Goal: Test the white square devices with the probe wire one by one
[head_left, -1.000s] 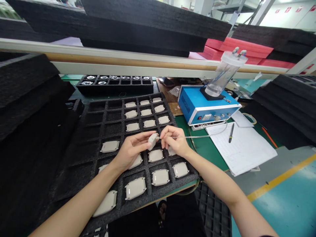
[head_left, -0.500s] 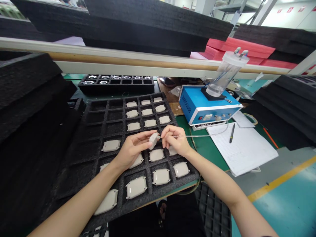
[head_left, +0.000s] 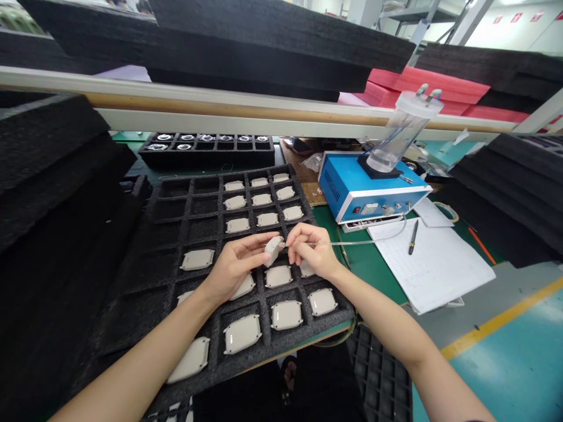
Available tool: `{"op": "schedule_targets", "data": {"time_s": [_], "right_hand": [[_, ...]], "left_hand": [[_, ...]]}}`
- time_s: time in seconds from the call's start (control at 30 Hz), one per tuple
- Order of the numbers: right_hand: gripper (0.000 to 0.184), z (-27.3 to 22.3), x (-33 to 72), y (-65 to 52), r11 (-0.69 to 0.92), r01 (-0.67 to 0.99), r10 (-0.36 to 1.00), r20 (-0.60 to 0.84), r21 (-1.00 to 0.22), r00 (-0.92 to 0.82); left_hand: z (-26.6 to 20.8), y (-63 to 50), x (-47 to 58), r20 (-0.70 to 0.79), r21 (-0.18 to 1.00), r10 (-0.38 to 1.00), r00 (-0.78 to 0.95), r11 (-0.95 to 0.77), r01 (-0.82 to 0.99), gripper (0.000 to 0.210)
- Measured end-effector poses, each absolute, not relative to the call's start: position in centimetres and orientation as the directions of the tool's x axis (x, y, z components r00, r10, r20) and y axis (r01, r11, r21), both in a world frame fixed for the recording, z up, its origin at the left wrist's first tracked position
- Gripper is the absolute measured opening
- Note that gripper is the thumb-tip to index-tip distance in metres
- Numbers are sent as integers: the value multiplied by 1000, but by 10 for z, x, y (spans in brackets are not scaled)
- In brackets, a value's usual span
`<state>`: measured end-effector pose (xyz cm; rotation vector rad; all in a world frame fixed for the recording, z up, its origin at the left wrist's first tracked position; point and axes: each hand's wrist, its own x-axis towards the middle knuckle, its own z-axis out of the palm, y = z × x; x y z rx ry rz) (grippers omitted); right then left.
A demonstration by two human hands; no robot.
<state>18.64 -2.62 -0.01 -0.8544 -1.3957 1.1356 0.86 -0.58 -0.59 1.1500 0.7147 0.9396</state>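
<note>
My left hand [head_left: 233, 264] grips a beige watch case [head_left: 272, 252] by its edges, tilted on its side above the black foam tray [head_left: 204, 226]. My right hand [head_left: 314, 252] is closed in a pinch on the end of a thin clear tube [head_left: 358, 242], its tip at the upper end of the case. Whether tip and case touch is too small to tell. The tube runs right to a blue box-shaped machine [head_left: 352, 183]. Several similar watch cases lie in the tray's compartments under and around both hands, such as a watch case [head_left: 286, 315] near the front edge.
A clear cylinder [head_left: 404, 132] stands on the machine. Papers [head_left: 433, 264] with a black pen [head_left: 413, 237] lie on the right. Another foam tray [head_left: 206, 155] with ring-like parts sits behind. Stacked black foam trays [head_left: 48, 246] rise at left, and a shelf rail [head_left: 246, 120] crosses above.
Both hands keep nearly the same place and hold. The watch case and the tube's tip have shifted only very slightly.
</note>
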Motion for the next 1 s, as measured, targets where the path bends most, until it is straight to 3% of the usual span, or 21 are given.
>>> {"op": "schedule_targets", "data": {"time_s": [0.6,0.73,0.8,0.9,1.0], "right_hand": [[6,-2,186,-27,303,-76,943,310,-950,-117],[8,-5,189,-25,383,-101,918,367,-918,150],[8,-6,190,-23,376,-115,917,352,-920,186],[5,-5,189,-22,364,-78,928,355,-928,110],[6,-2,188,-25,372,-31,927,369,-928,71]], "left_hand": [[-8,-8,11,-20,955,902,431,145,-259,39],[-5,-2,8,-103,856,979,177,178,-486,25],[0,6,-2,-145,807,989,-23,105,-581,16],[12,17,-28,-39,928,953,-300,-77,-365,26],[20,29,-53,131,990,915,-381,-141,1,33]]}}
